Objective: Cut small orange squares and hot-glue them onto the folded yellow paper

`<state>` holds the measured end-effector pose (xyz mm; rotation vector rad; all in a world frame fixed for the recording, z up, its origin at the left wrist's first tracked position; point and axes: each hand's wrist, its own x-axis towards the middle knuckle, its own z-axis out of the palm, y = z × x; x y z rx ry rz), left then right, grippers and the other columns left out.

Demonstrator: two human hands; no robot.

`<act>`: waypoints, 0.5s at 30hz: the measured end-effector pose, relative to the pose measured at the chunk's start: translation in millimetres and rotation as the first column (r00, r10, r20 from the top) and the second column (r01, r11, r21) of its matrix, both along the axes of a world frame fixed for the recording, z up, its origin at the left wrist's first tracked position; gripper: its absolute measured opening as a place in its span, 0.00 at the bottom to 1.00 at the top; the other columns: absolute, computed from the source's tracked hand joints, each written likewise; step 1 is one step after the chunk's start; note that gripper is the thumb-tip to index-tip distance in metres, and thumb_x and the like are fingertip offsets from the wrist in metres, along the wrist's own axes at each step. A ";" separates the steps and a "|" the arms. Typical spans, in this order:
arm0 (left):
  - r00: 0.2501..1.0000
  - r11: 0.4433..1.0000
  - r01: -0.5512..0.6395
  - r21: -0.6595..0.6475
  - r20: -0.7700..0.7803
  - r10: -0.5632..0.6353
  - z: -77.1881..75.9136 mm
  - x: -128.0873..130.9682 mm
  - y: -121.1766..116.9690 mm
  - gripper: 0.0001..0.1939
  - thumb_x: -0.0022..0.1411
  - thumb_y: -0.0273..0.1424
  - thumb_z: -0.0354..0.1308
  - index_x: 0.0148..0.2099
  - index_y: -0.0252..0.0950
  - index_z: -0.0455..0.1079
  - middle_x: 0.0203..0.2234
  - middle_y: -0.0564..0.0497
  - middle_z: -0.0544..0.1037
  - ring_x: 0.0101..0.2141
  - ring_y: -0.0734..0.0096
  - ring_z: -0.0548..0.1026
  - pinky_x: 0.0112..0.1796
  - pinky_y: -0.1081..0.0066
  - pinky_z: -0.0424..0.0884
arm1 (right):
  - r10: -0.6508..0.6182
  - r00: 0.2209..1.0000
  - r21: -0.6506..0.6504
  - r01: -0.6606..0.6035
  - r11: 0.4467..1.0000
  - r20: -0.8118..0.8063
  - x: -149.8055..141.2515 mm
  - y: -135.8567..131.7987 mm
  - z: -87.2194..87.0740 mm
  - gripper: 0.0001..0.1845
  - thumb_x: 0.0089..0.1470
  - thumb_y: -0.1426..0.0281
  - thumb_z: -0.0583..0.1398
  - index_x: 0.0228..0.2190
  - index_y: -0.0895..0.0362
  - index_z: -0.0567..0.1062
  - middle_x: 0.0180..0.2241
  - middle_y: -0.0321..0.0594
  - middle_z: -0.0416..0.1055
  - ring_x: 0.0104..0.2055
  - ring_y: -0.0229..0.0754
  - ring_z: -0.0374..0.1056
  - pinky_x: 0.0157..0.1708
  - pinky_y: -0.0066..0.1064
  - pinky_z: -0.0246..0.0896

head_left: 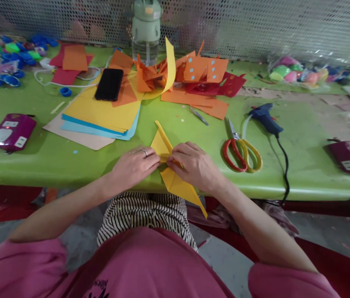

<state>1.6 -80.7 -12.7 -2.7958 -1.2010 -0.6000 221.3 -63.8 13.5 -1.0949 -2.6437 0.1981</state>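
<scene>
A folded piece of yellow paper (179, 186) lies at the front edge of the green table, one creased end pointing away from me and the other hanging over the edge. My left hand (137, 164) pinches its middle from the left; a ring circles one finger. From the right, my right hand (193, 163) pinches the same paper close to the left fingertips. The fold between the fingers is partly hidden by them. Right of my hands rest scissors (242, 153) with one red and one yellow handle. Beyond the paper lie metal tweezers (199, 115).
Stacked coloured paper (100, 111) carries a black phone (109, 84). Orange cut-paper pieces (206, 68) and a bottle (146, 31) stand at the back. A blue glue gun (264, 118) trails its black cord over the front edge. Purple power sockets (12, 132) sit left and right.
</scene>
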 end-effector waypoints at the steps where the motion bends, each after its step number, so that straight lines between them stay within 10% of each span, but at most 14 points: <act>1: 1.000 1.000 -0.009 -0.012 0.001 0.009 0.3 0.7 -2.1 0.11 0.72 0.31 0.50 0.39 0.35 0.72 0.33 0.49 0.78 0.35 0.68 0.76 0.37 0.69 0.70 | -0.010 1.000 0.012 0.010 1.000 0.019 -0.9 -1.2 0.7 0.10 0.63 0.71 0.57 0.32 0.56 0.77 0.35 0.45 0.74 0.39 0.45 0.66 0.41 0.37 0.63; 15: 0.961 0.867 -0.166 -0.469 0.121 0.249 18.1 8.2 9.0 0.05 0.64 0.31 0.57 0.36 0.36 0.72 0.32 0.50 0.79 0.33 0.67 0.77 0.33 0.68 0.71 | -0.111 0.986 -0.311 0.067 0.948 -0.127 -1.4 7.1 5.5 0.05 0.59 0.72 0.61 0.31 0.57 0.76 0.38 0.42 0.72 0.36 0.40 0.70 0.38 0.33 0.66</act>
